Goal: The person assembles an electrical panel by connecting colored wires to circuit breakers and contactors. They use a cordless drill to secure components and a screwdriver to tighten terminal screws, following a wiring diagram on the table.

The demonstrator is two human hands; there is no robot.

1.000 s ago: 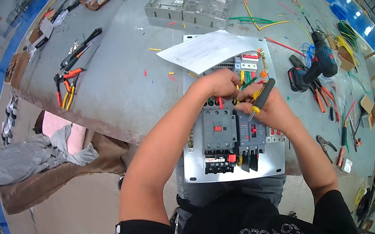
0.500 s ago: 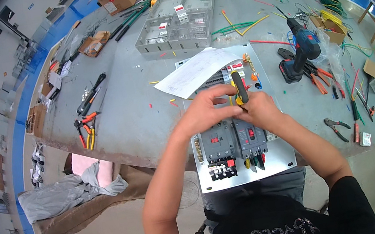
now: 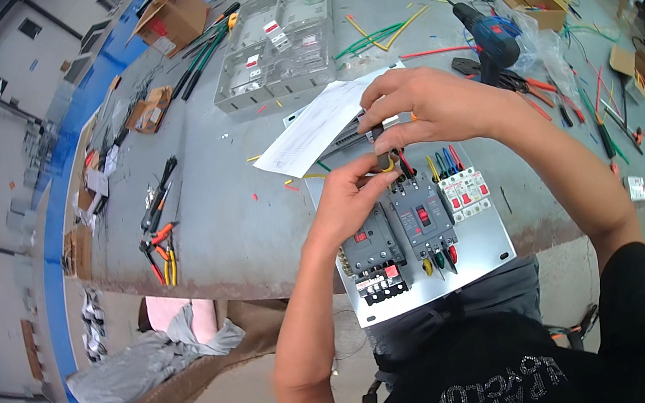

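Note:
A metal mounting plate (image 3: 481, 247) lies at the table's near edge. On it sit a grey contactor (image 3: 369, 247) with a black-and-white relay (image 3: 380, 284) below, a grey circuit breaker (image 3: 422, 217) with a red switch, and several white miniature breakers (image 3: 466, 192). Above the grey breaker stands a screwdriver (image 3: 383, 158) with a black and yellow handle. My right hand (image 3: 431, 107) curls its fingers round the handle's top. My left hand (image 3: 352, 198) pinches the handle's lower, yellow end; the tip is hidden. Coloured wires (image 3: 445, 161) enter the miniature breakers. A paper sheet (image 3: 310, 130) covers the plate's far left part.
A clear plastic box (image 3: 232, 79) with small breakers stands beyond the paper. To the right are a cordless drill (image 3: 493, 42), pliers (image 3: 540, 90) and a cardboard box (image 3: 539, 8). Cutters (image 3: 163, 251) lie left. Wire scraps (image 3: 384, 37) are scattered about.
My right hand has moved up and away from me, from beside the screwdriver to over its top. The miniature breakers have come into sight. The whole view has tilted and shifted.

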